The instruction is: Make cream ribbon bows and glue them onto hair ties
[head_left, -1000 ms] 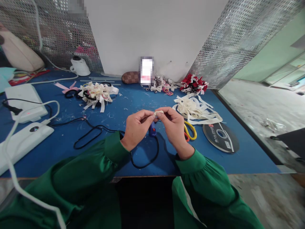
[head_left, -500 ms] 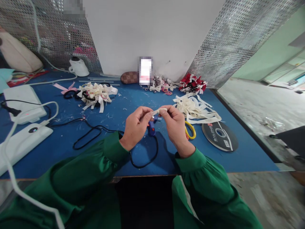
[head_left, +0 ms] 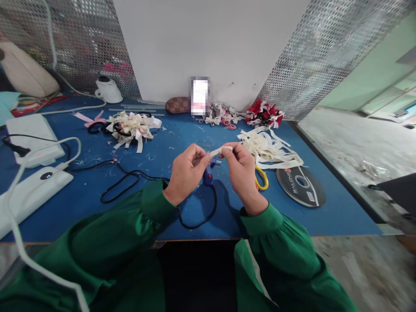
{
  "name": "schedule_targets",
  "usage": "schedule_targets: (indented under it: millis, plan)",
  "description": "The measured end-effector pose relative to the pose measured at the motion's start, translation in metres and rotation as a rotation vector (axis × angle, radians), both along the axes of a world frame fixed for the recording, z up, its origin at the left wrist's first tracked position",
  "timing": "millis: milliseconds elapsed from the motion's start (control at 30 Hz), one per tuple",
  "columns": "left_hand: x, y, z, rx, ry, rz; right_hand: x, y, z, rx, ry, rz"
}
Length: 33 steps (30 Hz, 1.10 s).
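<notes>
A short cream ribbon is stretched between my hands above the table. My left hand pinches its left end between thumb and fingers. At the other end, my right hand is closed on the ribbon, with a crumpled bit showing over the thumb. Below and behind the hands lies a blue glue gun, partly covered, its black cord looping toward me. Yellow-handled scissors stick out beside my right hand, their blades hidden. Loose cream ribbon strips are heaped beyond it.
A black ribbon reel lies at the right. Cream bows are piled at the left, near a white power strip and cords. Along the back stand a phone, a checkered case and red-and-white bows.
My right hand has moved slightly right, away from the left, so more of the ribbon shows between them. Both hands keep their grip. The view has shifted slightly.
</notes>
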State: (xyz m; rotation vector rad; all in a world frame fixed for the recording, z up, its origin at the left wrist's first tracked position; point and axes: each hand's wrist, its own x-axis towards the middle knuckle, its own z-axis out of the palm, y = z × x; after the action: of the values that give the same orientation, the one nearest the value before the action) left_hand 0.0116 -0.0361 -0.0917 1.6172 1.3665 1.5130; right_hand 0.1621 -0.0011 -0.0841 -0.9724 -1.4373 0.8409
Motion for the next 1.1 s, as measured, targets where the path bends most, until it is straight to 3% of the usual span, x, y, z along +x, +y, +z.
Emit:
schedule_targets:
  millis: [233, 400, 600, 833, 1100]
  plan:
    - [0.001, 0.004, -0.002, -0.047, -0.203, -0.03, 0.0, 0.0, 0.0, 0.003, -0.004, 0.02]
    - [0.0, 0.004, -0.001, -0.068, -0.136, -0.015, 0.0, -0.002, 0.003, 0.003, 0.016, 0.029]
    - [0.001, 0.002, 0.003, -0.041, -0.139, 0.052, -0.004, -0.01, 0.008, 0.077, -0.109, 0.255]
    - [0.004, 0.0, 0.005, -0.062, -0.23, -0.017, -0.005, -0.012, 0.006, 0.155, -0.152, 0.108]
    - [0.004, -0.003, 0.006, -0.037, -0.163, -0.032, -0.004, -0.009, 0.004, 0.186, -0.162, 0.039]
